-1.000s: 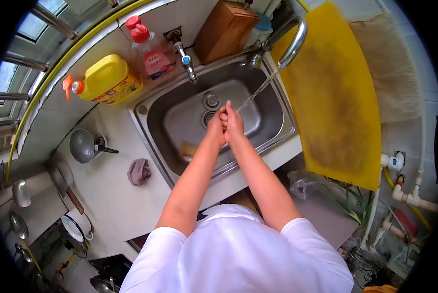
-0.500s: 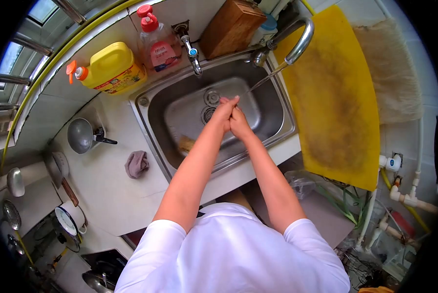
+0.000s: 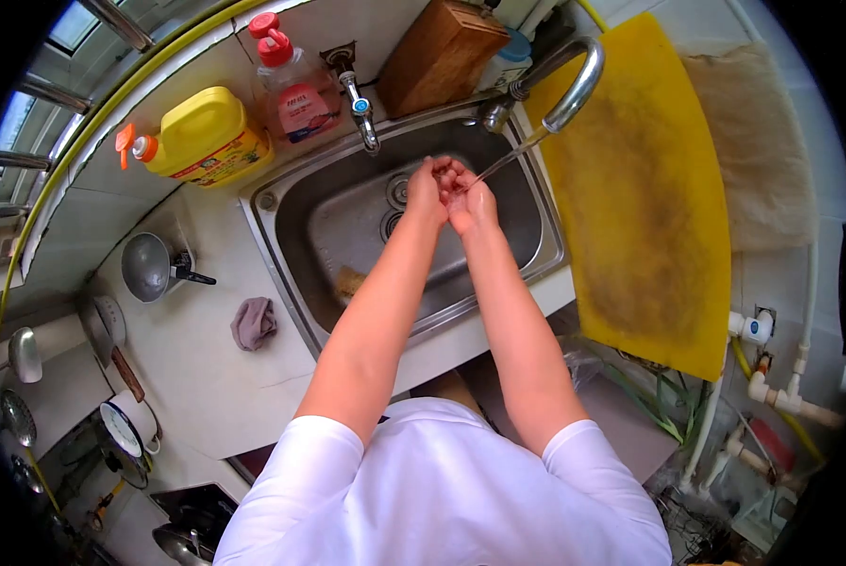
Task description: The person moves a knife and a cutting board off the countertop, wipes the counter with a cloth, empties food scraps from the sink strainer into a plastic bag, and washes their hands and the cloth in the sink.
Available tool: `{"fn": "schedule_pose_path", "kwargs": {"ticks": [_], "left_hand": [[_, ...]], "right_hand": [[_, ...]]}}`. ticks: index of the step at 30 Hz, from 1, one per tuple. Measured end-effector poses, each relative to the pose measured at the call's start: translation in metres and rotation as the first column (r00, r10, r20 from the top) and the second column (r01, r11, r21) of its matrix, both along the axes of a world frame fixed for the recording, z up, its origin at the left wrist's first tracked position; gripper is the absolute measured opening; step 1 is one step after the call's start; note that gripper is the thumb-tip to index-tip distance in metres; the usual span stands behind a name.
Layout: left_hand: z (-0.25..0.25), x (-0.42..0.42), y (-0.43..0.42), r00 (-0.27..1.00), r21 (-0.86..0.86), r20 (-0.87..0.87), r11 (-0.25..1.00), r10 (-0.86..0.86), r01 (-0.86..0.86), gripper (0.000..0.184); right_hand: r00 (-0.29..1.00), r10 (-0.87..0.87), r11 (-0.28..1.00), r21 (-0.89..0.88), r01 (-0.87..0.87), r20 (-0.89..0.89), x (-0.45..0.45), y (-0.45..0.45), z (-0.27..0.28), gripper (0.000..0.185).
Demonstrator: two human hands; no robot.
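Over the steel sink point(image 3: 300, 222), my left hand point(image 3: 427, 195) and my right hand point(image 3: 477, 205) are side by side and touching, palms up in a cupped shape. Their fingers are curled loosely. A thin stream of water point(image 3: 511, 157) runs from the curved faucet point(image 3: 585, 83) at the upper right into my palms. Below my hands are round drain strainers point(image 3: 397, 191), partly hidden by my left hand. A brownish sponge-like piece point(image 3: 349, 282) lies in the sink beside my left forearm. Neither hand grips a solid object.
Behind the sink stand a yellow jug point(image 3: 210, 137), a pink soap bottle point(image 3: 298, 99), a second tap point(image 3: 361, 111) and a wooden block point(image 3: 442, 58). A grey cloth point(image 3: 254, 324) and a small pan point(image 3: 147, 267) are on the left counter. A stained yellow sheet point(image 3: 635, 198) hangs right.
My hands were pressed together, one over the other; now they have turned palms up and spread into a cup. They moved slightly toward the faucet, and the water now falls into them.
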State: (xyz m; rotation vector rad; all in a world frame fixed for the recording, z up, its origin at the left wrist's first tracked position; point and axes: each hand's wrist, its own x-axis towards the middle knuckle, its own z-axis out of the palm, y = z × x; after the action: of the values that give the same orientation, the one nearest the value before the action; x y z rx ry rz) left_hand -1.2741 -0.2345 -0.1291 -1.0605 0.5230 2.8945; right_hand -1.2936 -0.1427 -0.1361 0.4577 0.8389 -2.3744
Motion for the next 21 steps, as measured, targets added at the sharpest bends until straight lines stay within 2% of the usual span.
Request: {"fn": "schedule_pose_path", "kwargs": {"ticks": [1, 2, 3, 4, 5, 6, 7, 8, 9, 10, 11, 12, 14, 15, 17, 18, 19, 20, 21], "left_hand": [[-0.005, -0.001, -0.002, 0.999, -0.102, 0.012, 0.994, -0.045, 0.046, 0.033], [-0.01, -0.002, 0.0, 0.999, -0.102, 0.014, 0.994, -0.044, 0.045, 0.033], [-0.011, -0.003, 0.002, 0.995, -0.127, 0.062, 0.988, -0.076, 0.083, 0.031], [-0.012, -0.004, 0.005, 0.989, -0.15, 0.108, 0.981, -0.105, 0.121, 0.028], [-0.011, -0.005, 0.008, 0.989, -0.149, 0.107, 0.982, -0.104, 0.119, 0.028], [-0.008, -0.005, 0.013, 0.991, -0.071, 0.122, 0.996, -0.046, 0.055, 0.027], [-0.004, -0.005, 0.018, 0.99, 0.007, 0.141, 1.0, 0.011, -0.012, 0.026], [0.0, -0.003, 0.023, 0.99, 0.008, 0.139, 1.0, 0.013, -0.015, 0.026], [0.016, 0.001, 0.027, 0.989, 0.033, 0.14, 0.999, -0.043, 0.038, 0.024], [0.025, 0.003, 0.031, 0.985, 0.057, 0.141, 0.994, -0.098, 0.091, 0.023], [0.017, 0.003, 0.036, 0.987, 0.042, 0.054, 0.988, -0.154, 0.152, 0.018], [0.021, 0.005, 0.039, 0.987, 0.039, 0.055, 0.988, -0.154, 0.152, 0.018], [0.027, 0.013, 0.044, 0.983, -0.078, 0.064, 0.981, -0.172, 0.176, 0.014], [0.037, 0.013, 0.044, 0.988, -0.129, 0.071, 0.981, -0.134, 0.142, 0.011], [0.031, 0.01, 0.04, 0.989, -0.119, 0.081, 0.984, -0.123, 0.132, 0.012], [0.025, 0.009, 0.035, 0.99, -0.112, 0.095, 0.987, -0.106, 0.116, 0.013], [0.03, 0.01, 0.03, 0.991, -0.103, 0.057, 0.987, -0.122, 0.127, 0.011], [0.04, 0.012, 0.026, 0.991, -0.091, 0.028, 0.987, -0.13, 0.132, 0.012], [0.047, 0.016, 0.022, 0.99, -0.117, 0.034, 0.984, -0.134, 0.137, 0.014]], "right_hand": [[0.993, 0.1, 0.984, -0.141, -0.108, -0.062, -0.003, 0.0, -0.003, 0.019], [0.993, 0.101, 0.984, -0.141, -0.108, -0.06, -0.005, 0.001, -0.007, 0.019], [0.991, 0.115, 0.982, 0.158, -0.102, -0.075, -0.003, -0.007, 0.008, 0.016], [0.987, 0.133, 0.893, 0.443, -0.082, -0.086, 0.001, -0.015, 0.022, 0.015], [0.956, 0.173, 0.731, 0.681, 0.037, -0.237, 0.007, -0.026, 0.031, 0.016], [0.955, 0.177, 0.729, 0.683, 0.035, -0.238, 0.01, -0.023, 0.031, 0.016], [0.872, 0.287, 0.588, 0.791, 0.166, -0.396, 0.012, -0.02, 0.032, 0.017], [0.753, 0.417, 0.44, 0.838, 0.323, -0.509, 0.011, -0.017, 0.033, 0.017], [0.752, 0.418, 0.44, 0.838, 0.324, -0.51, 0.008, -0.012, 0.03, 0.017], [0.785, 0.392, 0.361, 0.865, 0.348, -0.479, 0.005, -0.004, 0.025, 0.018], [0.816, 0.36, 0.282, 0.886, 0.367, -0.453, 0.0, 0.004, 0.02, 0.019], [0.816, 0.359, 0.285, 0.885, 0.367, -0.454, -0.006, 0.009, 0.021, 0.019], [0.767, 0.434, 0.209, 0.881, 0.423, -0.472, -0.014, 0.019, 0.02, 0.016], [0.77, 0.435, 0.208, 0.884, 0.419, -0.467, -0.016, 0.018, 0.029, 0.016], [0.663, 0.534, 0.278, 0.849, 0.449, -0.525, -0.022, 0.01, 0.055, 0.019], [0.591, 0.578, 0.336, 0.824, 0.457, -0.563, -0.033, 0.009, 0.044, 0.024], [0.656, 0.527, 0.478, 0.827, 0.296, -0.54, -0.04, 0.004, 0.043, 0.028], [0.694, 0.576, 0.507, 0.855, 0.112, -0.432, -0.043, 0.0, 0.057, 0.039], [0.666, 0.617, 0.511, 0.857, 0.065, -0.419, -0.05, -0.005, 0.054, 0.039]]}}
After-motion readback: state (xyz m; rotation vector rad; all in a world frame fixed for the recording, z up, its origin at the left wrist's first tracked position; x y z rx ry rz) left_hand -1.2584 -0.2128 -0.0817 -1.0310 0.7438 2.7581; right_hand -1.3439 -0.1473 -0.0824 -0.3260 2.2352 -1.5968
